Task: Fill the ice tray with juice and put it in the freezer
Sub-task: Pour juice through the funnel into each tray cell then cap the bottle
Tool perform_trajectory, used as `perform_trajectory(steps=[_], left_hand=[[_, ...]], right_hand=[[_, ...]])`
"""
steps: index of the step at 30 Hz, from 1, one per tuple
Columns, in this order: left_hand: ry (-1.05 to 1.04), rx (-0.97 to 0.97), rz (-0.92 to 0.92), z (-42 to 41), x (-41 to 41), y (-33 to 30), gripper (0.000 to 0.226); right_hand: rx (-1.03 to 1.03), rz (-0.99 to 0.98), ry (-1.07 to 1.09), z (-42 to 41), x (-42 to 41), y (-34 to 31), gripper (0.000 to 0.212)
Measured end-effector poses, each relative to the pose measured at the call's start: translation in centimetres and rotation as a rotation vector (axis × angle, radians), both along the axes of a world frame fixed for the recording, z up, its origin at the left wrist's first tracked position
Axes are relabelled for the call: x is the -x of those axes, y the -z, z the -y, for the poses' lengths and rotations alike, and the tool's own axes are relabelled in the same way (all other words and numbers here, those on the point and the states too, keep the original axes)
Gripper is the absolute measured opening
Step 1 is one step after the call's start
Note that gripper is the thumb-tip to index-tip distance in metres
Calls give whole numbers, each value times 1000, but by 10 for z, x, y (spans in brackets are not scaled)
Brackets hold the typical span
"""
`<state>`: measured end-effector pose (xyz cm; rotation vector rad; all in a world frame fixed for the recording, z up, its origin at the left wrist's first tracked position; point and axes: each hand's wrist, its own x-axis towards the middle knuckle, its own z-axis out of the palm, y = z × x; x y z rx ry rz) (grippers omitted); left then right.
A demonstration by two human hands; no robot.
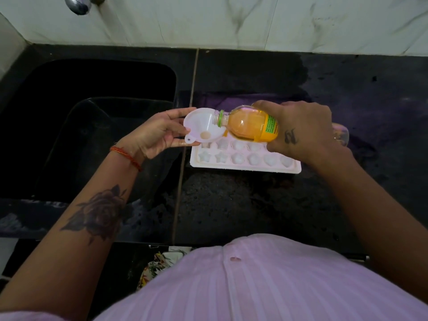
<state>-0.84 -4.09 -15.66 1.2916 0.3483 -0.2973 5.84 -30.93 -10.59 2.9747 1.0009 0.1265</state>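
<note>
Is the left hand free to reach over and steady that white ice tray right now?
Probably not. The left hand is shut on the white funnel, holding it over the ice tray while the right hand tips the juice bottle into it. The tray itself lies close and uncovered.

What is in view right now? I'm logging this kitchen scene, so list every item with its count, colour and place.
Ice tray: one, white, on the counter right of the sink, cavities look empty.
Funnel: one, white, held over the tray's far left corner.
Juice bottle: one, clear with orange juice and a yellow label, tipped with its mouth in the funnel.
Sink: one, black, left of the tray.
Counter: one, black speckled, under the tray.
Tap: one, chrome, top left on the wall.
Wall: white marbled tiles, behind the counter.
Shirt: one, pale pink, bottom of view.
Left hand: holds the funnel; red thread at the wrist.
Right hand: grips the bottle.
</note>
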Motion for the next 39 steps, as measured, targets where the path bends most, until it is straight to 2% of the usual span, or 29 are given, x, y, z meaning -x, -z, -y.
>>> perform_trajectory(steps=[12,22,27,39], left_hand=[[4,10,20,1,0,0,50],[-14,25,36,-1,-1,-4,49],[-9,71,56,4,-5,-6,50],[38,64,17,23,-16,1,49]], right_hand=[[17,34,-9,-2,0,-3,71],[-108,-138,31,1,2,-4,84],[-177,-153,50,11,4,-5,84],[-14,-42,74,31,5,-3,77]])
